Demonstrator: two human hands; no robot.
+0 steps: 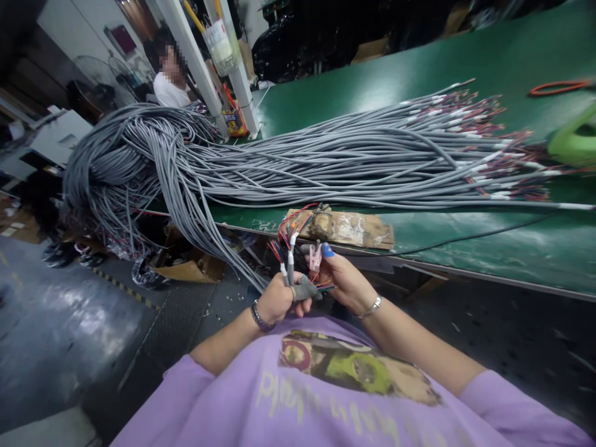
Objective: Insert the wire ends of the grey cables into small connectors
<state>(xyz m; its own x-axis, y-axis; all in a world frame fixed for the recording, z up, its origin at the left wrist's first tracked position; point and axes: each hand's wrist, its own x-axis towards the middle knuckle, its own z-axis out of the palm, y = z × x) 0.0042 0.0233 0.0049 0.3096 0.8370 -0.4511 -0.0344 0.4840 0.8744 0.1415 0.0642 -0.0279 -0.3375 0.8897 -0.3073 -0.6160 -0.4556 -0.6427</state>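
Note:
My left hand (282, 299), wearing a grey cover on the thumb, is closed around several grey cables (291, 267). Their white-wrapped ends point up, with thin coloured wires fanning out. Close by on the right, my right hand (347, 280) pinches a small pale pink clip-like piece (315, 257); its exact kind is unclear. Something blue covers a fingertip of this hand. Loose red and green wires (326, 285) show between the two hands. Just beyond them, a worn wooden block (358, 228) with a lumpy fixture lies at the bench edge.
A large bundle of grey cables (298, 161) stretches along the green bench (503, 254) and droops off its left end. White posts (242, 93) rise behind it. An orange loop (559, 87) and a green object (575, 139) lie at right. A person (171, 90) sits beyond.

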